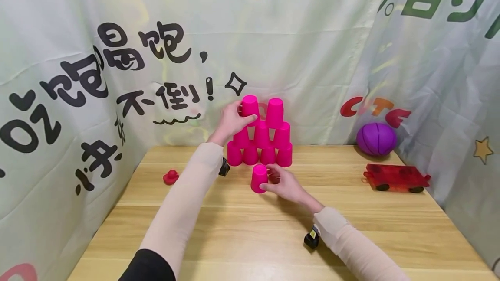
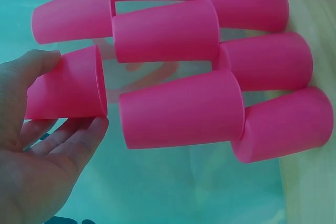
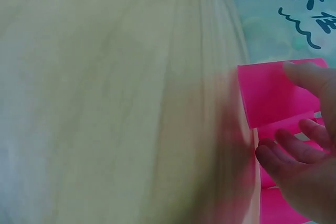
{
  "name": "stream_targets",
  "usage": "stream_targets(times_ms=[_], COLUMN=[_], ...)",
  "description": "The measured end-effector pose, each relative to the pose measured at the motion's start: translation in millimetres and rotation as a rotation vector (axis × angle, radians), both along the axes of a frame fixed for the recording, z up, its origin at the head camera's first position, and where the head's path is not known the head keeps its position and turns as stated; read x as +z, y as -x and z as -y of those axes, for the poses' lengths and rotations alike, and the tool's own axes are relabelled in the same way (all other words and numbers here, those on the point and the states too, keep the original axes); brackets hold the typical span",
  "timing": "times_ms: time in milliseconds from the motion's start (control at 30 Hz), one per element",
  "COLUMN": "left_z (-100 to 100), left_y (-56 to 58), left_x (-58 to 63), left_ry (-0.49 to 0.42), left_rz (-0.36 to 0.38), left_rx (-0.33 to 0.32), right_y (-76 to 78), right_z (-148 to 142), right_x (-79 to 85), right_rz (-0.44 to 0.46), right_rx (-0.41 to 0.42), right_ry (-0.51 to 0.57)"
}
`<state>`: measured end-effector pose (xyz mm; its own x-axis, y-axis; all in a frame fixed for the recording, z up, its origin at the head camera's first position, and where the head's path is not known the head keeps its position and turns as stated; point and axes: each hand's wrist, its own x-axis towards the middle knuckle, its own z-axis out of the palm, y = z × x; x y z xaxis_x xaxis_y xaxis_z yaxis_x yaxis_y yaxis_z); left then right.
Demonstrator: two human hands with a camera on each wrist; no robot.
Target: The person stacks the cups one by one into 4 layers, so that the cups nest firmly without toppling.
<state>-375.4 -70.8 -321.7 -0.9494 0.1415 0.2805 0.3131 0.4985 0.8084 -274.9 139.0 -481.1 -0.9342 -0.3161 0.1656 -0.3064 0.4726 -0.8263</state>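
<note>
Pink cups (image 1: 261, 135) stand upside down in a stack, with several in the bottom row and 3 in the row above. High at its left, my left hand (image 1: 233, 120) holds an upside-down pink cup (image 2: 68, 85) between thumb and fingers. The left wrist view shows a gap between its rim and the cup below (image 2: 181, 111). One more cup (image 1: 275, 113) sits on the upper right. In front of the stack, my right hand (image 1: 287, 184) has its thumb and index finger at opposite sides of a single upside-down cup (image 1: 258, 179).
A small red toy (image 1: 170, 177) lies left on the wooden table (image 1: 242, 237). To the right are a purple ball (image 1: 376, 139) and a red wheeled toy car (image 1: 397, 178). A printed cloth (image 1: 312, 64) hangs close behind the stack.
</note>
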Motion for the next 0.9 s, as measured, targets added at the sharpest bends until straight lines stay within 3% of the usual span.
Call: stream_targets(times_ms=[900], left_z=[-6.1], left_y=[9.6], left_x=[-7.4], left_ry=[0.083], left_rz=[-0.035], left_rx=[0.010], right_y=[-2.1], right_z=[6.4], right_x=[-5.5], right_rz=[-0.026], right_rx=[0.002], right_ry=[-0.055])
